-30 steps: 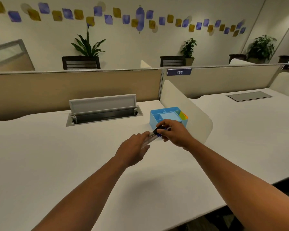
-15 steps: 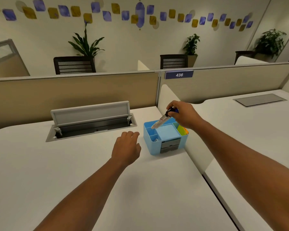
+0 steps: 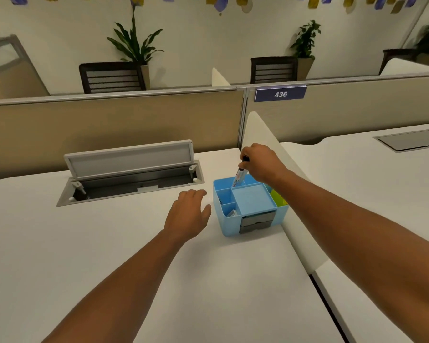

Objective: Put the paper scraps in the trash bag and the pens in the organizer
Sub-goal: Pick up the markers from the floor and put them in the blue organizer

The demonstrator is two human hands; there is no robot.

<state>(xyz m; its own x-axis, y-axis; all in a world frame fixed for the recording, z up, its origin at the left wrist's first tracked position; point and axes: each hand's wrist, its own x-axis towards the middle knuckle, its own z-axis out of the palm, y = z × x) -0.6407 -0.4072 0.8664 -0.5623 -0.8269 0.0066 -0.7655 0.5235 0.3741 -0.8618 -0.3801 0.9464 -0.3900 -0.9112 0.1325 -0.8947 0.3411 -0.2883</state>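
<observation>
Right hand (image 3: 259,162) pinches a marker (image 3: 239,176), tip lowered into the rear compartment of the blue organizer (image 3: 233,224) by the tabletop's right edge; left hand (image 3: 187,215) relaxed, holding nothing

You have one pen (image 3: 240,175), pinched at its dark cap by your right hand (image 3: 259,162), its tip down in the back compartment of the one blue organizer (image 3: 230,222) just below your fingers (image 3: 243,154). Your two hands count as the right and the left hand (image 3: 187,215), which is flat beside the organizer. One open cable hatch (image 3: 131,169) sits left of your fingers on the tabletop (image 3: 84,243). Beyond them: two dark chairs, three potted plants, one number plate (image 3: 280,94).
</observation>
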